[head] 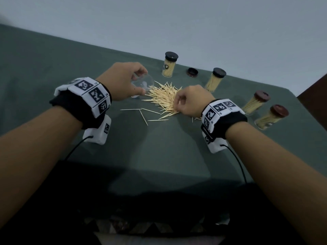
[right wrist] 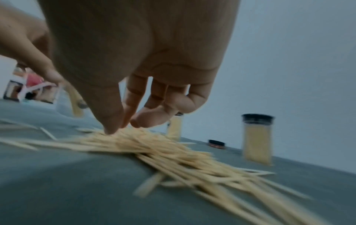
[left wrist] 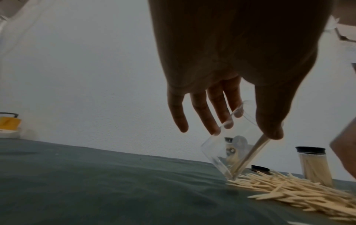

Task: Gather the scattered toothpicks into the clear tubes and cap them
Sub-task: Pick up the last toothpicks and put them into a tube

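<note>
Head view is showing you working left to right: your left hand (head: pixel 123 80) is gripping the clear tube (head: pixel 142 85), thumb and fingers curled round its wall near the mouth. Its long axis is running tilted, the closed base resting at the pile's 9 o'clock edge and the mouth leaning up toward you; a few toothpicks are already standing inside. The scattered toothpicks (head: pixel 164 99) are lying at table centre, mostly fanning toward 1 o'clock, with strays at 7 o'clock. Your right hand (head: pixel 191 101) is pinching down onto the pile's 3 o'clock side, thumb meeting fingertips; whether it is holding any yet, I cannot tell. You are mid-filling, judging by four capped tubes. Next you are needing an aligned bunch, fed points-first into the mouth.
</note>
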### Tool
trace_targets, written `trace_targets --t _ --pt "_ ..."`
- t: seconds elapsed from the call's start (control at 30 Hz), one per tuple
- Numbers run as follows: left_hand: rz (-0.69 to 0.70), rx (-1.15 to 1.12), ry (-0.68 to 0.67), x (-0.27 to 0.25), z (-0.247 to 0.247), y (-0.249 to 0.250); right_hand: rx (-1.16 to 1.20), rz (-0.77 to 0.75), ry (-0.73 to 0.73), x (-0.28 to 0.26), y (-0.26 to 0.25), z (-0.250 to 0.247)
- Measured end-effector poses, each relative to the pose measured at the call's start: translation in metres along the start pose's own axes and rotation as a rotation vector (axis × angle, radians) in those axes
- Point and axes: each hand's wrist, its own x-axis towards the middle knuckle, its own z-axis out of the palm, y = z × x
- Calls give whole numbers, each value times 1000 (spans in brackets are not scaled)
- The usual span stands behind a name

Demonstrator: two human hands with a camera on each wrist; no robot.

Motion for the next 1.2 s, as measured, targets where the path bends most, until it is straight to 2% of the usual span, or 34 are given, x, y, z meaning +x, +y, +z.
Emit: trace_targets --t 0.07,0.17,0.27,0.4,0.5,0.7,0.8,0.9,0.97,1.07,1.2 --pt "-25 6 15 0 -4 -6 115 -107 -9 2 -25 4" --pt "-66 8 66 -1 -11 -17 34 -251 -87 12 -65 14" --pt "-99 17 92 -4 -18 -24 -92 -205 -171 27 -89 24" --pt "-116 31 99 -6 -21 -29 -73 -194 -192 34 -100 26" --pt "-125 36 85 -6 -19 -31 -40 -195 -163 33 -96 25" --pt "-116 13 66 -4 -14 -25 -239 -51 -125 31 -60 12" --pt "-100 0 58 -2 -11 -21 -251 0 -82 24 -37 7" --pt "-94 -9 43 1 -8 -19 -61 -35 -39 13 -27 8" --pt "-89 -12 39 3 -5 -17 16 -106 -112 4 -31 10" --pt "-68 -6 28 6 0 -11 14 -149 -227 -4 -39 15" --pt "-30 -11 0 9 9 -3 -130 -47 -118 -1 -32 13"
